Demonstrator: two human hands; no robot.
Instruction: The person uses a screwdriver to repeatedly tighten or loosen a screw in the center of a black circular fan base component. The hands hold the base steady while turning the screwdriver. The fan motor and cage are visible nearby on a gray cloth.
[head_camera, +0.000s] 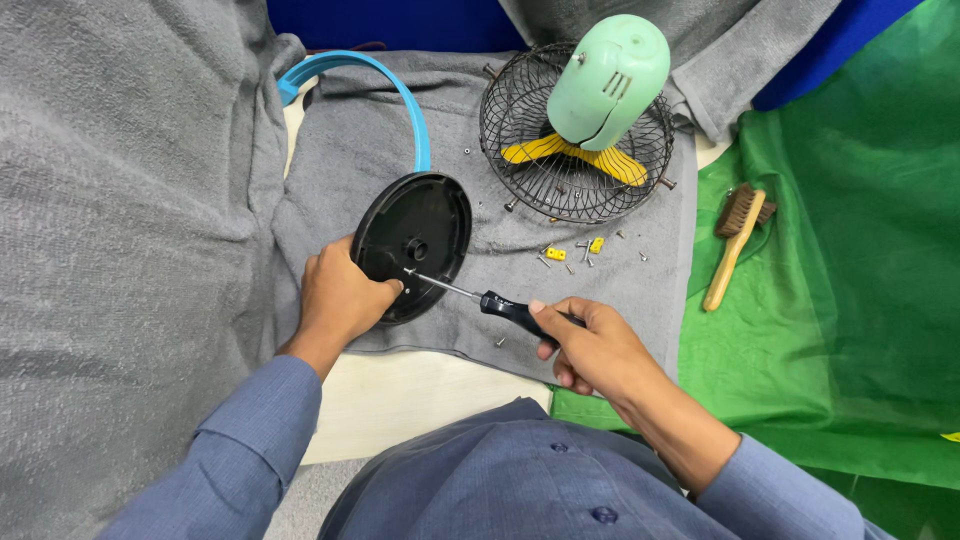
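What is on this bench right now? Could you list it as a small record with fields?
left hand: grips the edge of the black disc, holding it tilted
right hand: holds the screwdriver, tip at the disc's underside
blue arc: joined to the disc's top
fan head: green, lying in the wire grille
blades: yellow
screws: loose on the grey towel
brush: on green cloth

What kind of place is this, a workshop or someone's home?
Probably a makeshift repair bench rather than a proper workshop. A small fan lies taken apart on a grey towel, loose screws are scattered beside it, and the right hand works a screwdriver on the fan's black base.
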